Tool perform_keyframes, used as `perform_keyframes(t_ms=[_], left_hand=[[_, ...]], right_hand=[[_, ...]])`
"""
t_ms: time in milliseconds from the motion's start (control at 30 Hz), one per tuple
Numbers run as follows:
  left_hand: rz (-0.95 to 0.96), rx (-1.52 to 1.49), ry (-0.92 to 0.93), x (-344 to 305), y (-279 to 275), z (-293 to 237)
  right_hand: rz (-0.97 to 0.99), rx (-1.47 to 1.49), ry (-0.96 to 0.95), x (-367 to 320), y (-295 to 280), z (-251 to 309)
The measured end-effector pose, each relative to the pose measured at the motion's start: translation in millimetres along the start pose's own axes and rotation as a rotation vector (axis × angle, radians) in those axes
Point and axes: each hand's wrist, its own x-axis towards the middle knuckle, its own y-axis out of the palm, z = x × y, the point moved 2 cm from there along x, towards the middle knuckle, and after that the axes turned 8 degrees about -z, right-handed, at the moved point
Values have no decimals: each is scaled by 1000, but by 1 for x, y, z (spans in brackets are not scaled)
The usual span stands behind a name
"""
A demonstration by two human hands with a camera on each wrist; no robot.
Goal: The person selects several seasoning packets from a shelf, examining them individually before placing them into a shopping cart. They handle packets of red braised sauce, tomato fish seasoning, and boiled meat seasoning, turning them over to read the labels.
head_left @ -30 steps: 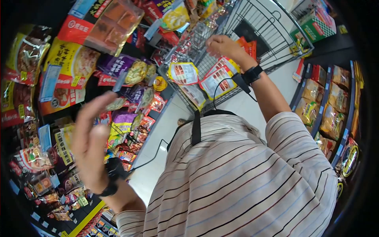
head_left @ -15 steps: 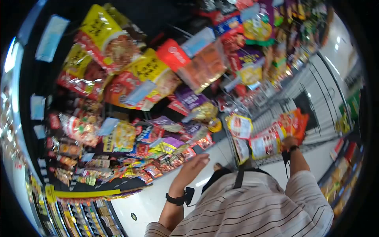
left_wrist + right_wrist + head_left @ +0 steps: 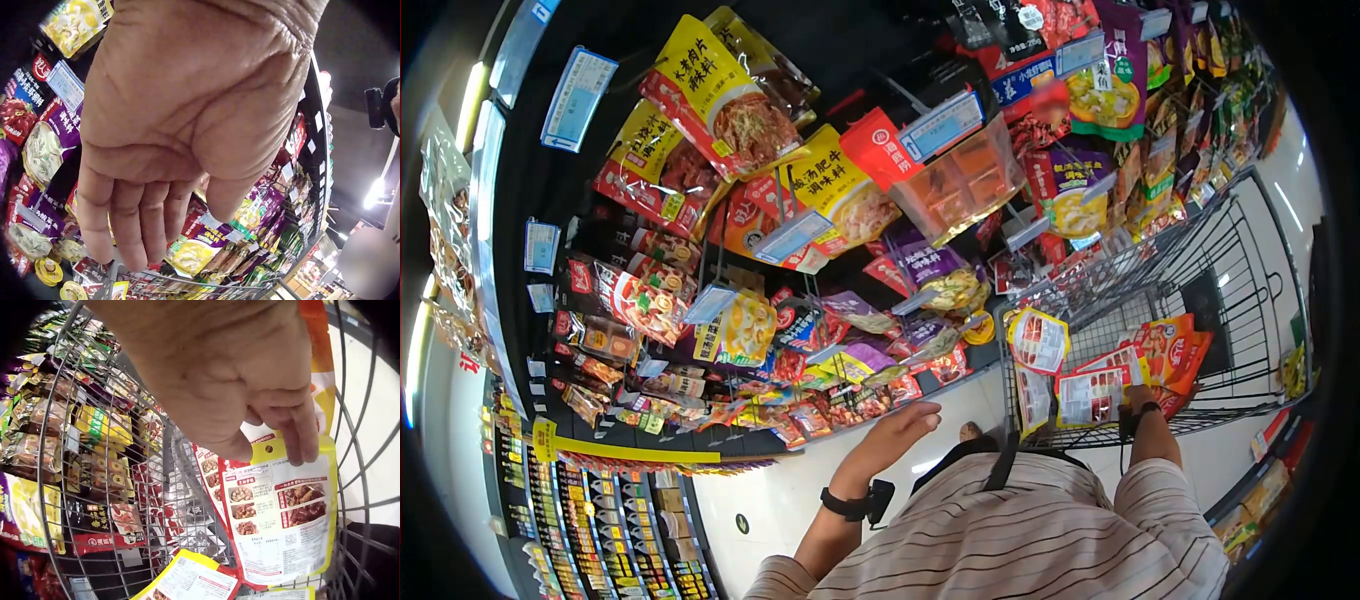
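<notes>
My left hand (image 3: 897, 428) is stretched out toward the low rows of hanging snack packets (image 3: 855, 362), flat and holding nothing. In the left wrist view its palm (image 3: 178, 119) fills the frame with the fingers straight and close together. My right hand (image 3: 1140, 399) is inside the wire shopping cart (image 3: 1235, 255). There its fingers (image 3: 299, 428) and thumb pinch the top edge of a yellow-and-red packet (image 3: 282, 515) that hangs upright with its white label side showing (image 3: 1090, 396). An orange packet (image 3: 1172, 350) stands just behind it.
Another packet (image 3: 1038, 340) leans on the cart's near wall, and more lie at its bottom (image 3: 187, 581). Pegged shelves of large sauce and seasoning packets (image 3: 720, 95) with price tags cover the left. White floor (image 3: 790, 495) runs between the shelves and me. More shelves (image 3: 1250, 505) stand at the right.
My left hand has dropped from near my face and reached out toward the lower shelf rows. The right hand has sunk lower in the cart with the packets.
</notes>
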Motion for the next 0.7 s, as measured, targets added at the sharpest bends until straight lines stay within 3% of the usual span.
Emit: perform_keyframes(t_ms=[167, 300, 367, 433, 467, 533, 600, 633, 667, 700], left_hand=[[-16, -21, -84, 1, -1, -4], [9, -36, -39, 7, -4, 18], [-27, -104, -116, 6, 1, 12], [-23, -64, -136, 7, 4, 16], [-32, -67, -154, 9, 5, 16], [-21, -55, -172, 10, 7, 15], [-15, -63, -185, 14, 10, 9], [-14, -70, -188, 15, 11, 6], [-14, -75, -191, 16, 11, 6], [-7, -90, -177, 18, 11, 9]], right_hand=[[-53, -139, -126, 1, -5, 22], [-131, -200, -103, -15, -1, 20], [-162, -210, -49, -25, -9, 34], [-70, -119, 9, -20, -19, 47], [-60, -202, -192, -22, -24, 45], [111, -309, -237, 19, 16, 33], [-129, -85, -339, -19, -36, 56], [102, 548, -1, -21, -39, 61], [142, 1150, 436, -23, -42, 66], [156, 1243, 546, -34, -68, 89]])
